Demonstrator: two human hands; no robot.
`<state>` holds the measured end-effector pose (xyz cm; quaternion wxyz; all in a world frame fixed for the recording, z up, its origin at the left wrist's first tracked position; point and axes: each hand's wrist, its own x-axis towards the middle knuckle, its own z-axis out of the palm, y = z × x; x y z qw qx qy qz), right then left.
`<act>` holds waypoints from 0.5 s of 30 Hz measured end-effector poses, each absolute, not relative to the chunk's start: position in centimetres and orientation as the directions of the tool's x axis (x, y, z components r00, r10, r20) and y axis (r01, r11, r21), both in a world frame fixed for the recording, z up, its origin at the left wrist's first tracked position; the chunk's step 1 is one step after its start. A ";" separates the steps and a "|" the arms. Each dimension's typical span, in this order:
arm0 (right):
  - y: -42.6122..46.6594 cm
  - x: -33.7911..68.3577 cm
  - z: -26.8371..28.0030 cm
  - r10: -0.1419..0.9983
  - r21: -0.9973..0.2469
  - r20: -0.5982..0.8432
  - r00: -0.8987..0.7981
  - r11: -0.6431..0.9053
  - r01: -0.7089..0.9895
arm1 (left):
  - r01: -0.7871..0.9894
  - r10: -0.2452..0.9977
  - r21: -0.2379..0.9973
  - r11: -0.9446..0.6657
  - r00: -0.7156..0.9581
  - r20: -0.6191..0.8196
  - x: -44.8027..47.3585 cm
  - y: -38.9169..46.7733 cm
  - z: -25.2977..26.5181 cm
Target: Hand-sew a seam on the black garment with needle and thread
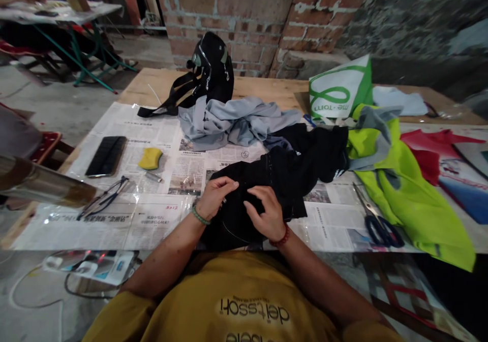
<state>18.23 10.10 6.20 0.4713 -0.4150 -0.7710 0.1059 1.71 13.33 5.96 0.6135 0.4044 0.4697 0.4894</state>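
Blk garment (236,230) (landmark), 1 pc: on newspaper (148,210), under both hands. L hand (218,195): thumb & index pinched tog. over it; what's between, if anything, can't tell. R hand (267,212): half-curled, thumb apart, nothing seen gripped. Risk (est.): dark folds hide detail, so wrong layer cd be caught. Garment: soft, matte, crumpled. Grey cloth (236,121): thin, rumpled, beyond garment. Sponge (150,158): yellow, porous block, L of garment. Scissors (371,216): metal blades, dk looped handles, R of garment.
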 end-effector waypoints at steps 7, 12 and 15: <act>11.1 17.1 5.1 0.743 -0.551 0.628 -0.231 0.634 0.542 | -0.168 0.977 0.969 0.183 0.145 -0.159 2.1 13.3 6.1; 11.1 16.7 4.4 0.751 -0.577 0.633 -0.190 0.621 0.530 | -0.063 0.982 0.991 0.120 0.157 -0.109 2.1 13.6 5.4; 11.1 16.5 4.2 0.748 -0.592 0.644 -0.161 0.621 0.514 | 0.010 0.983 0.996 0.088 0.162 -0.089 2.2 13.7 5.1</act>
